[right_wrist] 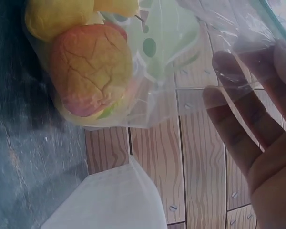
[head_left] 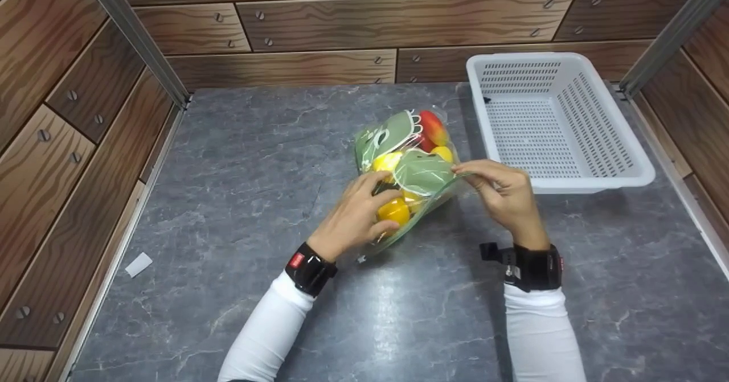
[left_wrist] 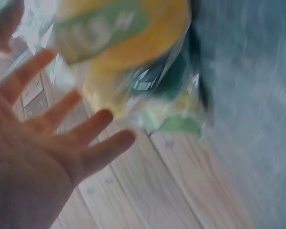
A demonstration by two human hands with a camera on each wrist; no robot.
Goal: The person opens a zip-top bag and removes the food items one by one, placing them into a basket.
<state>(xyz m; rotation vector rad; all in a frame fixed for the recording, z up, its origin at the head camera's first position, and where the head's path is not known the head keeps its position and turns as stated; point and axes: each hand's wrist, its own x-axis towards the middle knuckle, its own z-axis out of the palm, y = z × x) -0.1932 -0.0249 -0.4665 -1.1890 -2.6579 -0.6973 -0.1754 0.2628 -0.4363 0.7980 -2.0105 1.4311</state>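
Note:
A clear plastic zip bag [head_left: 424, 177] with green print and a green edge lies on the tabletop in the head view. Inside are a red-and-yellow fruit [head_left: 433, 127], several yellow ones and something dark green [left_wrist: 159, 78]. My right hand [head_left: 504, 194] pinches the bag's green edge at its right end, thumb against index finger; the right wrist view shows its other fingers [right_wrist: 233, 131] behind the clear film. Over the bag's near left side, my left hand [head_left: 356, 211] has its fingers spread and fairly straight, close to a yellow-orange fruit [head_left: 394, 212].
A white slotted plastic basket [head_left: 575, 185] stands at the back right, with a small dark piece [head_left: 487, 100] at its left wall. On the left of the grey marbled table [head_left: 239, 200] lies a white scrap [head_left: 138, 265]. Wood-patterned walls [head_left: 319, 26] border the table.

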